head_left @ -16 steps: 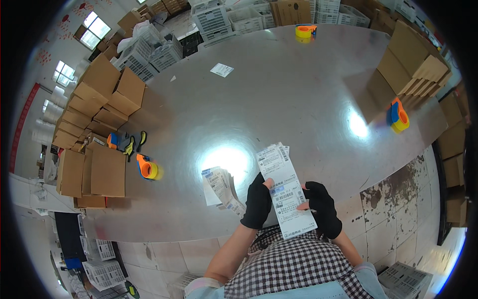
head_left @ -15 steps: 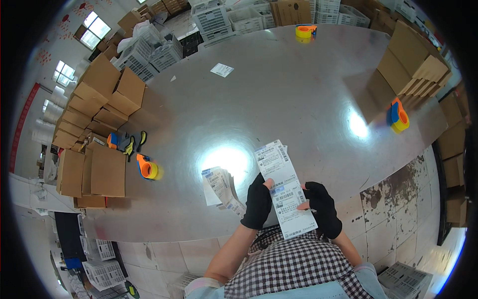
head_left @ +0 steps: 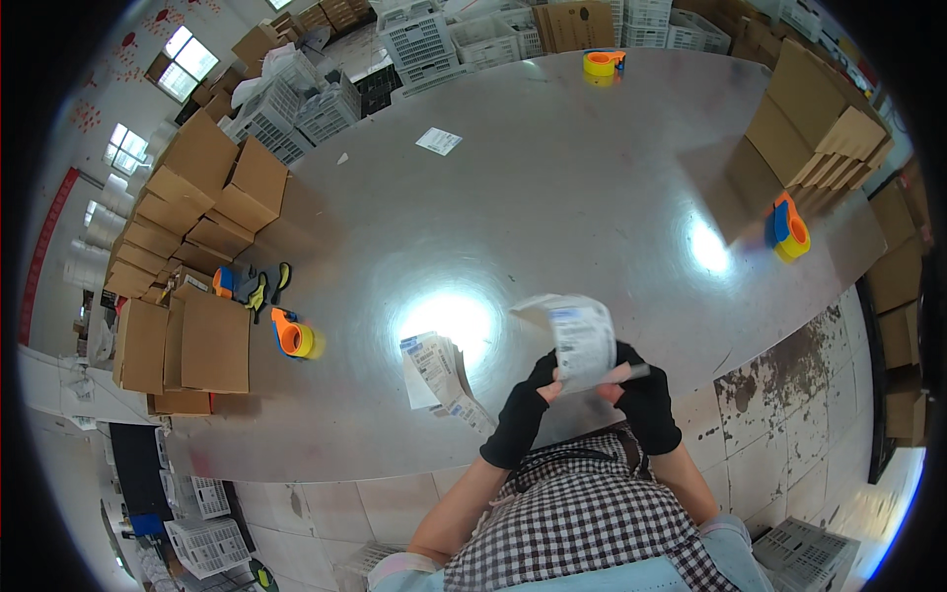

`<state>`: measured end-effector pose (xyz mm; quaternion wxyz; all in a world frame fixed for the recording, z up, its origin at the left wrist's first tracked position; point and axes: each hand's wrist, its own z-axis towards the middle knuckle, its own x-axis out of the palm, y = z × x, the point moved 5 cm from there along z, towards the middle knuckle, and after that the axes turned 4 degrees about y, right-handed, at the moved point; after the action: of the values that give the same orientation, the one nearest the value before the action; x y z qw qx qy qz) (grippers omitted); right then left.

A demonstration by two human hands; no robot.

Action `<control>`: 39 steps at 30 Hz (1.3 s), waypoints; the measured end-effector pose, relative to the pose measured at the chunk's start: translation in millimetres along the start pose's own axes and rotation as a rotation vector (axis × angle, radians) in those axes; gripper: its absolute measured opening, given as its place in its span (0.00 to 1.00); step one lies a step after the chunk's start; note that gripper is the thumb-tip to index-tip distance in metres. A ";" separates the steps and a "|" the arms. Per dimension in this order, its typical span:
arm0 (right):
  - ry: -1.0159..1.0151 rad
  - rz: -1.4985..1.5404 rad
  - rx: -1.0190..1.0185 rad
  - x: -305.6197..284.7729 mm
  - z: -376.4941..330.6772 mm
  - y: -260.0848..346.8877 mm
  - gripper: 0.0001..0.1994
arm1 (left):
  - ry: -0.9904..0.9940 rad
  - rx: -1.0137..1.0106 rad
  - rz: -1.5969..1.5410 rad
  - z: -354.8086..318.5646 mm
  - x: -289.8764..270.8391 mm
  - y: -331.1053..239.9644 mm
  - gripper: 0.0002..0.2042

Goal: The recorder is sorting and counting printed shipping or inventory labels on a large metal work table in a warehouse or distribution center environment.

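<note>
Place looked like a packing workshop or warehouse: big metal table (head_left: 552, 197), cardboard boxes (head_left: 215, 345) stacked at both sides, orange-and-yellow tape dispensers (head_left: 782, 223) standing about, printed slips (head_left: 434, 370) loosely piled, pale plastic crates (head_left: 419, 41) beyond the far edge. Floor tiles (head_left: 779, 395) were badly worn.

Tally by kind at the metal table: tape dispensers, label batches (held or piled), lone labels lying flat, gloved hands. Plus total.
Tape dispensers: 4
Label batches: 2 (held labels, label pile)
Lone flat label: 1
Gloved hands: 2
Total: 9
</note>
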<state>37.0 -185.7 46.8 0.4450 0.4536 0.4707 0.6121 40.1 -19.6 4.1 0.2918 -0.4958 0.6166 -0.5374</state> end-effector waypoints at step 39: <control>0.351 -0.642 0.272 8.3 -20.0 -20.1 0.13 | -0.112 0.044 -0.747 0.6 -16.6 -20.9 0.19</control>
<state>18.3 -177.9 25.4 0.4624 0.2266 0.7343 0.4422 52.5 -3.1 21.0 0.1196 -0.7089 0.3645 -0.5918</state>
